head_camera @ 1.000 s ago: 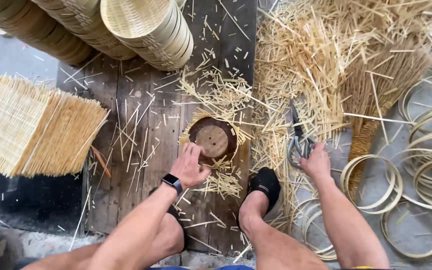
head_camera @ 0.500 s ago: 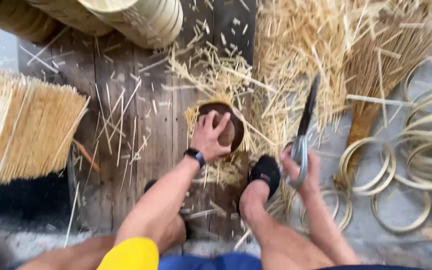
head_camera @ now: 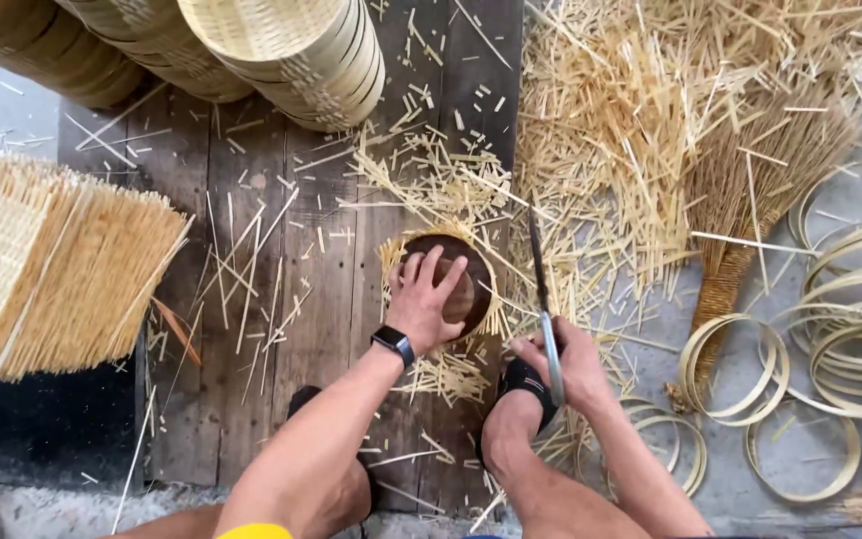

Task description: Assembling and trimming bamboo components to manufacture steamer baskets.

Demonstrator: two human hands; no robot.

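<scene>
The left hand [head_camera: 429, 299] lay spread flat on the round block [head_camera: 461, 284], while the right hand [head_camera: 566, 364], just beside it, gripped upright shears [head_camera: 543, 289] pointing away.

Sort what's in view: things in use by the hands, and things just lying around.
In use:
left hand pressing the round dark block
woven piece with splayed strips under it
right hand gripping the shears

Lying about:
stacked bamboo baskets
woven mats
broom
bamboo hoops
loose offcuts
</scene>
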